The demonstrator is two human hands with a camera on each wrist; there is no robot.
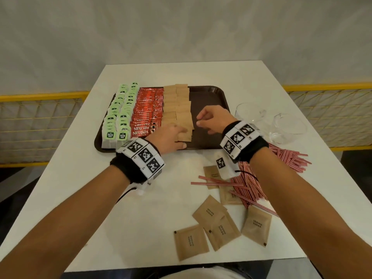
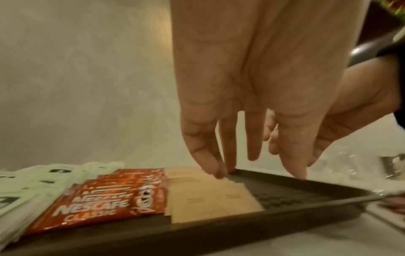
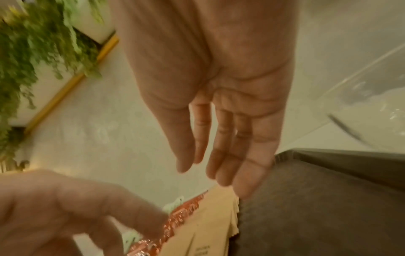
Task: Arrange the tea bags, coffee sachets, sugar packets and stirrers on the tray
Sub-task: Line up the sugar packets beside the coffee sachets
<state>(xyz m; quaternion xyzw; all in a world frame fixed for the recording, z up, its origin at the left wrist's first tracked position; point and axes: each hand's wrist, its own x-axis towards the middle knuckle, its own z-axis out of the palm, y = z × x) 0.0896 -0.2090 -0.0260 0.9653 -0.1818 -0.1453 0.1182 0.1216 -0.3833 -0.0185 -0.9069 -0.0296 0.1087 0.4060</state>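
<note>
1. Two sugar packet (image 1: 182, 115) columns lie on the tray (image 1: 209, 97), beside the coffee sachets (image 1: 146, 111) and the tea bags (image 1: 118, 115) at its 9 o'clock side.
2. Left hand (image 1: 171, 137): fingers straight, slightly apart, tips resting on the nearest tray packets; nothing gripped.
3. Right hand (image 1: 213, 120): over the bare tray floor, fingers loosely bent, empty.
4. Loose packets (image 1: 209, 224) lie on the table (image 1: 80, 178) at 5 o'clock from the tray; stirrers (image 1: 261, 178) are heaped at 4 o'clock.
5. Judgement: packets are light, thin and soft, and probably slide; pinch one by an edge. Stirrers are slim and likely roll; gather them as a bundle at mid-length.
</note>
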